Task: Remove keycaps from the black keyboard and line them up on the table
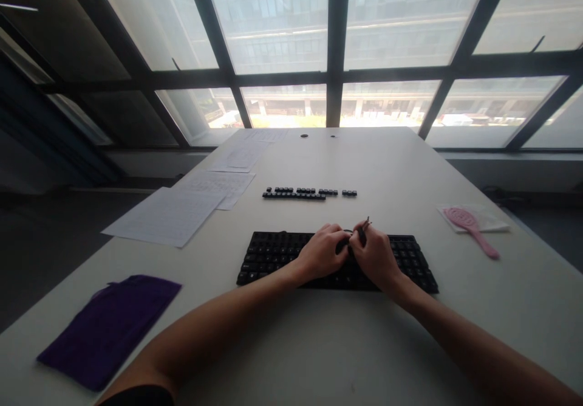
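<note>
A black keyboard (273, 258) lies on the white table, with both hands over its upper middle. My left hand (324, 251) is closed, its thumb and fingers pressed together near the keyboard's top rows; whatever they grip is too small to make out. Against it, my right hand (373, 253) is closed round a small dark tool (363, 232) whose thin metal prongs stick up above the fingers. Behind the keyboard, several loose black keycaps (294, 196) stand in two rows. The keys under the hands are hidden.
Written paper sheets (168, 214) lie along the table's left side. A purple pouch (112, 327) is at the front left. To the right, a pink hairbrush (476, 231) rests partly on a white packet (494, 221). Windows stand beyond the table (364, 163).
</note>
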The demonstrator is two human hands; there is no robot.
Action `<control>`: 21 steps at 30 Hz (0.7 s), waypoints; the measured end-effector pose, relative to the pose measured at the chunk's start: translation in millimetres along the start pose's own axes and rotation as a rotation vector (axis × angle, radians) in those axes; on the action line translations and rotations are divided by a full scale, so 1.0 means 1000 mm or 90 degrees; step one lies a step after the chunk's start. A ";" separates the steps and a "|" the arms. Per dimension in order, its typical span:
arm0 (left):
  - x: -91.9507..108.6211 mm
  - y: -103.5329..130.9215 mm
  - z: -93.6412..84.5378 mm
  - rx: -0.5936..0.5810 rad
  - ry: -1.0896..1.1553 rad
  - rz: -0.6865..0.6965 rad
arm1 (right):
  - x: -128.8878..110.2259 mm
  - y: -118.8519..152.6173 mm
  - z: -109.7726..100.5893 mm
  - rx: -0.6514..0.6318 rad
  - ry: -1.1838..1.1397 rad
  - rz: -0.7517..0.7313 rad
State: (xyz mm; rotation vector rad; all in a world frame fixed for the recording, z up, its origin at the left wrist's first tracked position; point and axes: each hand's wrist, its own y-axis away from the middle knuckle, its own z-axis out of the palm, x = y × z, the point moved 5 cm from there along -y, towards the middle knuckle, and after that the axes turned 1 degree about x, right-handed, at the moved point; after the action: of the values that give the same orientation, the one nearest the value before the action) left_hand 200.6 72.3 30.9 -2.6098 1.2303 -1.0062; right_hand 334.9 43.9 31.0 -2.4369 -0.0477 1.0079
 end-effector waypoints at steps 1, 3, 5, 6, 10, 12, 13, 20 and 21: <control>-0.001 0.000 0.000 0.000 0.001 -0.003 | 0.004 -0.001 -0.002 0.010 -0.020 0.023; -0.002 0.000 0.001 -0.001 0.002 -0.007 | 0.013 -0.001 -0.006 0.022 -0.061 0.069; -0.004 0.000 0.002 -0.002 0.009 -0.012 | 0.019 -0.001 -0.007 0.021 -0.100 0.093; -0.005 0.000 0.002 -0.002 0.017 -0.016 | 0.020 -0.001 -0.007 0.019 -0.116 0.094; -0.009 -0.001 0.000 0.017 0.083 -0.046 | 0.016 0.004 -0.008 0.016 -0.160 0.052; -0.009 -0.001 -0.003 0.032 0.127 -0.052 | 0.011 0.006 -0.009 0.018 -0.180 0.023; -0.008 -0.001 -0.005 0.042 0.148 -0.050 | 0.008 0.006 -0.010 0.021 -0.195 0.014; -0.003 0.000 -0.016 0.113 0.227 -0.031 | 0.009 0.001 -0.007 0.007 -0.429 0.091; -0.002 0.000 -0.017 0.117 0.231 -0.030 | 0.010 0.000 -0.005 -0.003 -0.451 0.100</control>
State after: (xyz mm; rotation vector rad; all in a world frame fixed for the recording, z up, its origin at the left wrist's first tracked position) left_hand 189.8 77.4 42.9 -2.3951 1.0789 -1.5742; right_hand 345.6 43.6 27.4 -1.9888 -0.0971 1.8902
